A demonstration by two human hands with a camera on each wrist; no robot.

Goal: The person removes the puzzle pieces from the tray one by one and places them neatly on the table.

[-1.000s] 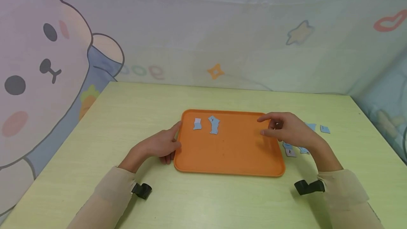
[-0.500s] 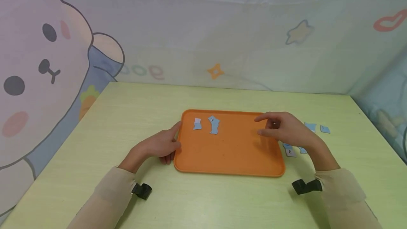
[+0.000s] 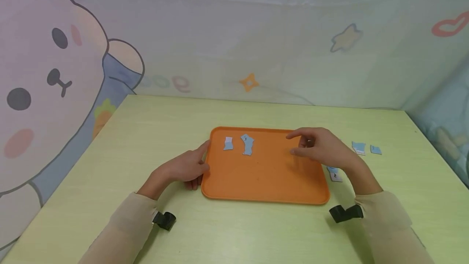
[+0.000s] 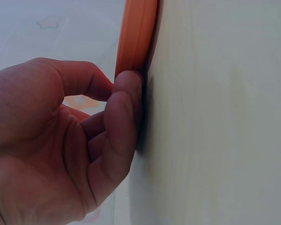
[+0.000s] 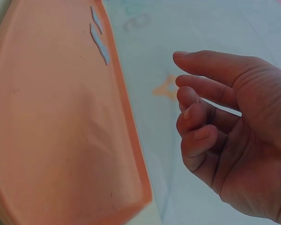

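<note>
An orange tray [image 3: 264,182] lies flat on the table. Two pale blue puzzle pieces rest near its far left: a small one [image 3: 228,143] and a longer jagged one [image 3: 248,145] with a dark mark. My left hand [image 3: 185,168] holds the tray's left rim; in the left wrist view, its thumb and fingertips [image 4: 126,84] meet the orange edge. My right hand [image 3: 320,146] hovers over the tray's right side, fingers loosely bent. Nothing sits between its thumb and fingers in the right wrist view, where the hand [image 5: 225,122] is apart from the tray.
Several more blue and white pieces lie on the table right of the tray, such as a torn-looking one [image 3: 359,148], a small one [image 3: 375,150] and one by the tray's edge [image 3: 335,174]. My right forearm covers part of that area. A printed cloth [image 3: 220,31] hangs behind the table.
My right hand has drifted left over the tray, uncovering more of the pieces on the right. My left hand stays at the rim, and the two pieces on the tray have not moved.
</note>
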